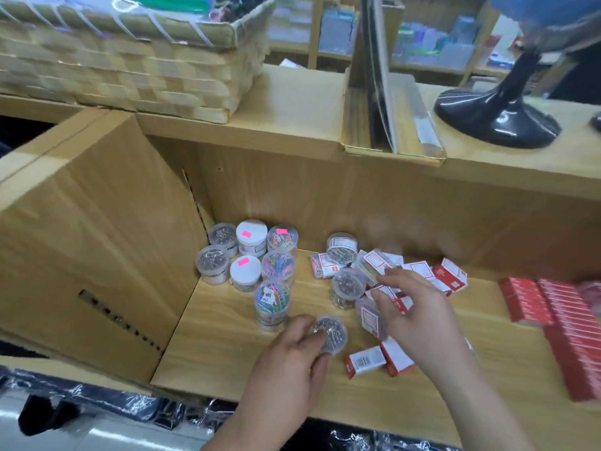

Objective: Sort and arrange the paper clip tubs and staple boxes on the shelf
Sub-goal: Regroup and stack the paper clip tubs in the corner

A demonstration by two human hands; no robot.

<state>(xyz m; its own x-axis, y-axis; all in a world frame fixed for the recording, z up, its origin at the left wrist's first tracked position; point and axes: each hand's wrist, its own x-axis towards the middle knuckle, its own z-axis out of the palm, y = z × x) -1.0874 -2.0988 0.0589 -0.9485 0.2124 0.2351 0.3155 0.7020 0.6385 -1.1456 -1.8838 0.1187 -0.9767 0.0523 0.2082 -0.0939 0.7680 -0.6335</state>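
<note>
On the wooden shelf (227, 346), several paper clip tubs (260, 265) stand grouped at the back left: silver clips, white lids, coloured clips. My left hand (292, 349) grips a clear tub of silver clips (331, 333) just above the shelf. My right hand (419, 314) reaches into a loose heap of red-and-white staple boxes (450, 276); its thumb lies over a labelled tub on its side (369, 317). More tubs sit in the heap: a tilted one (370, 266), an upright one (347, 284) and one at the back (341, 247). Two staple boxes (366, 361) lie near the front.
A stack of red staple boxes (553, 307) fills the shelf's right side. A big cardboard box (81, 239) walls off the left. Above, on the counter, stand a woven basket (130, 73), a cardboard tray (406, 138) and a black fan base (497, 118).
</note>
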